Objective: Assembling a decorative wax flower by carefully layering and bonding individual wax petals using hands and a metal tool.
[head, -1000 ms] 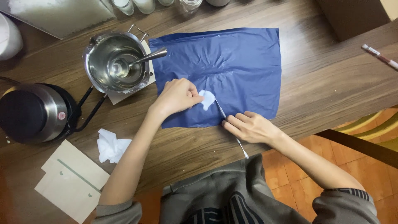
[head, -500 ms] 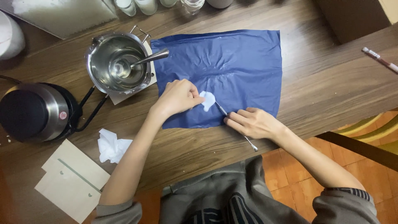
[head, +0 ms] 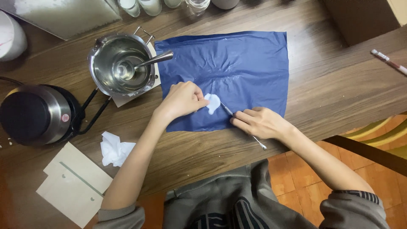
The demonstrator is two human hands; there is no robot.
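One small white waxy patch (head: 213,103) lies on the near left part of one blue plastic sheet (head: 229,76), just right of the left hand (head: 182,99), whose curled fingertips press the sheet beside it. The right hand (head: 259,122) pinches one thin metal tool (head: 242,125); its long axis slants from near right up to the patch.

We had the sheet (head: 237,68) lying on the table (head: 339,97), the pot (head: 121,68) just left of it with a spoon (head: 148,62) in it. The kettle (head: 36,114) sat further left. Nearer us lay a crumpled tissue (head: 114,149), with cards (head: 74,184) left of that.
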